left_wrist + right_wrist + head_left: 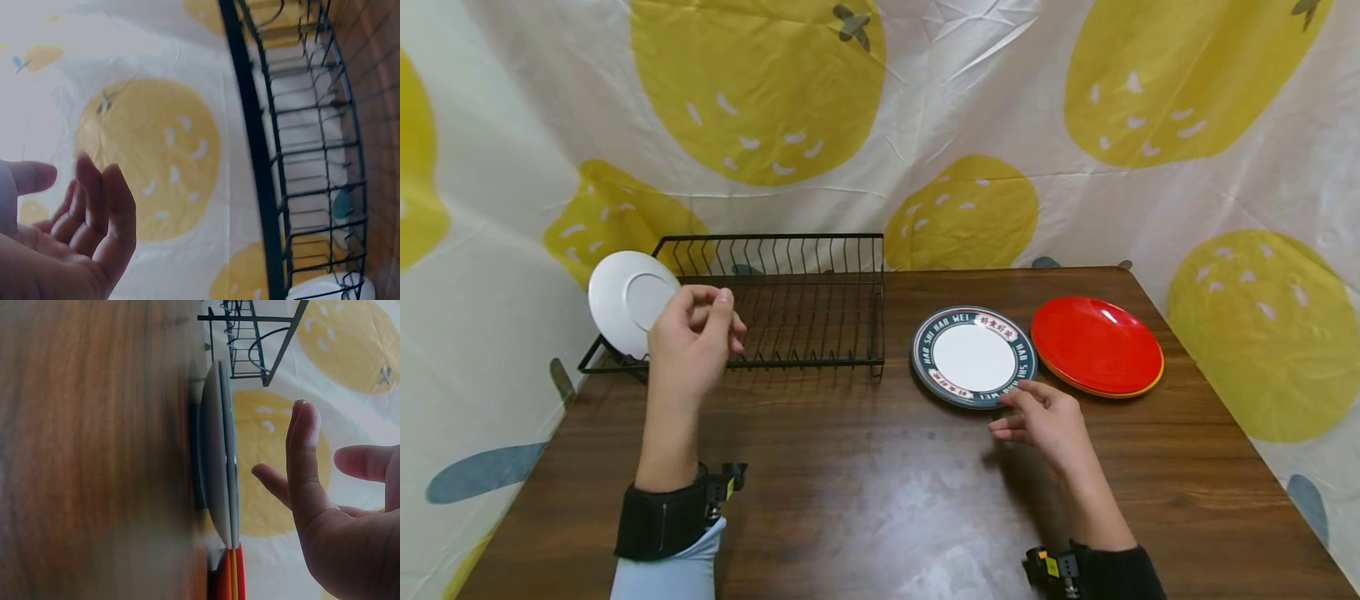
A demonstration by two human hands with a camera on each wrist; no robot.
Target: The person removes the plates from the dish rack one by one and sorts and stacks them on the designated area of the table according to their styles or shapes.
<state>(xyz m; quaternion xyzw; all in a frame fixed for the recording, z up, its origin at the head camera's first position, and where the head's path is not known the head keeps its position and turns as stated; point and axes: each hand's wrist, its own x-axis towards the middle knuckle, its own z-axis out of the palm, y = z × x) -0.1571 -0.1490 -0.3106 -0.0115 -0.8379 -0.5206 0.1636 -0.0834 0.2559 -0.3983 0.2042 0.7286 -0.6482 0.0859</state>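
Observation:
My left hand [694, 342] is raised in front of the black wire dish rack [805, 362], fingers loosely bent and nothing between them. Behind it a white plate [625, 292] leans upright at the rack's left end, its right edge partly covered by the hand. On the right, my right hand [1048, 425] hovers at the near right rim of a white plate with a dark green lettered rim [973, 358]. Its fingers are spread and empty, and the right wrist view shows the thumb [365, 464] apart from them. Seen edge-on there, the lettered plate [219, 456] lies stacked on another.
Red plates [1097, 346] lie stacked right beside the lettered plate, a yellow-orange edge showing beneath. All stands on a dark wooden table [850, 483]. A white cloth with yellow fruit prints [760, 92] hangs close behind the rack and along both sides.

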